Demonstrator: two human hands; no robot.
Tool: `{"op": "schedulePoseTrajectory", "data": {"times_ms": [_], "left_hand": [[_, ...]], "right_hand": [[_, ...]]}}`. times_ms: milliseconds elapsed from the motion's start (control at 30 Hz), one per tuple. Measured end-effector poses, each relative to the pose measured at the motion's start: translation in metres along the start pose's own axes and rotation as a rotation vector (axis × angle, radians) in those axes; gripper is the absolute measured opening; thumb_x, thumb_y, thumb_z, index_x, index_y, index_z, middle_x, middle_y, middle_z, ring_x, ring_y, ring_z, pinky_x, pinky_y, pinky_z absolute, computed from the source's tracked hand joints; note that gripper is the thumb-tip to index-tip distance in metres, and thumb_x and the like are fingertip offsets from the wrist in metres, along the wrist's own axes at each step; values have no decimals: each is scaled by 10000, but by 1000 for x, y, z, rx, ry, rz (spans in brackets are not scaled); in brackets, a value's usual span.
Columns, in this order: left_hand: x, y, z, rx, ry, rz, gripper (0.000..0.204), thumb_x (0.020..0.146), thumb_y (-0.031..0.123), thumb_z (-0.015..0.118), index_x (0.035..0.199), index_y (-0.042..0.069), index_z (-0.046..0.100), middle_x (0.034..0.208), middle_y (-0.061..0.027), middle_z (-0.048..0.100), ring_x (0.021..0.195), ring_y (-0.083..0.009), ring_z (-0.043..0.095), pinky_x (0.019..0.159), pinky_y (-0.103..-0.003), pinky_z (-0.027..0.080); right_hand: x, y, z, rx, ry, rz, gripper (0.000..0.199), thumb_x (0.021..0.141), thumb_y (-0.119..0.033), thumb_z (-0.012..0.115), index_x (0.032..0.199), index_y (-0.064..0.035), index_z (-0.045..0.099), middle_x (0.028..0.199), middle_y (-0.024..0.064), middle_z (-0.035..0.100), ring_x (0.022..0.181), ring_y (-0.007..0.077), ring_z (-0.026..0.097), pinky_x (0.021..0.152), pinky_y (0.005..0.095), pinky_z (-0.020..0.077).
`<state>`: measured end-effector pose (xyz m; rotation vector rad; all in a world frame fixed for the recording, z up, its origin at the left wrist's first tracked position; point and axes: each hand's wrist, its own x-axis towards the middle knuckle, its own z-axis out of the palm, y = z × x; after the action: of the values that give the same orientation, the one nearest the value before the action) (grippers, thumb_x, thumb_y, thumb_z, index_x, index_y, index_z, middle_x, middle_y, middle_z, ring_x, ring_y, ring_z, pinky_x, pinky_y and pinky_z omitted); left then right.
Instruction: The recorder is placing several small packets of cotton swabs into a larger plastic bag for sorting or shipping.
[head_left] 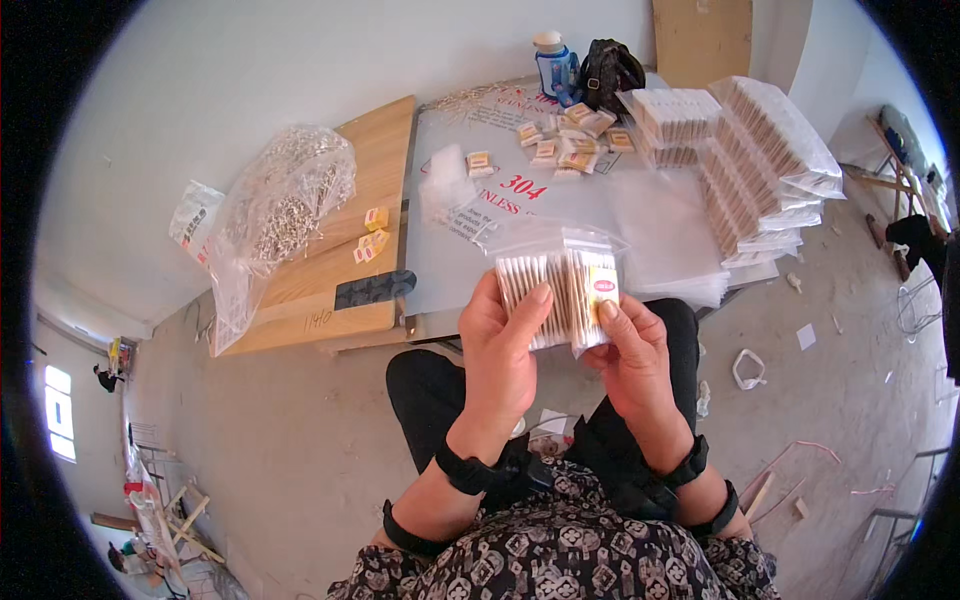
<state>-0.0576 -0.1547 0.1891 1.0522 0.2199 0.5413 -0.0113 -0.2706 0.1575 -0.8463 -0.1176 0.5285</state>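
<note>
Over the near edge of the table, my left hand (505,340) and my right hand (640,350) hold a clear zip bag of cotton swabs (565,285) between them. My left hand grips the bag's left side, its thumb lying across the front. On the right side, my right thumb presses near a small yellow and white label (603,285). The swabs stand upright in two bundles side by side. Whether one bag or two overlapping bags hold them, I cannot tell. The bag's top flares out above the swabs. My fingers behind it are hidden.
Filled swab bags (765,150) rise in tall stacks at the right, beside flat clear bags (665,230). Small yellow-labelled packets (575,150) lie farther back, near a blue bottle (553,70) and dark backpack (612,72). A large bag of loose swabs (300,205) rests on the wooden board (300,305).
</note>
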Motion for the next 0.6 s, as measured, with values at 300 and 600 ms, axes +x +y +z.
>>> {"op": "schedulePoseTrajectory", "data": {"times_ms": [300, 600], "left_hand": [[-6, -1, -1, 283, -101, -23, 397, 858, 61, 627, 1206, -41, 464, 1116, -97, 583, 969, -142, 587, 833, -272, 488], [-3, -1, -9, -268, -141, -226, 522, 901, 82, 581, 1360, -17, 354, 1202, -75, 523, 1076, -135, 525, 930, -278, 422]], "right_hand": [[-2, 10, -2, -482, 90, -346, 151, 869, -145, 649, 854, -12, 578, 701, -44, 552, 589, 16, 424, 507, 199, 346], [-8, 6, -1, -759, 142, -442, 159, 825, -88, 645, 838, 1, 514, 656, 77, 556, 585, 104, 522, 515, 284, 427]]}}
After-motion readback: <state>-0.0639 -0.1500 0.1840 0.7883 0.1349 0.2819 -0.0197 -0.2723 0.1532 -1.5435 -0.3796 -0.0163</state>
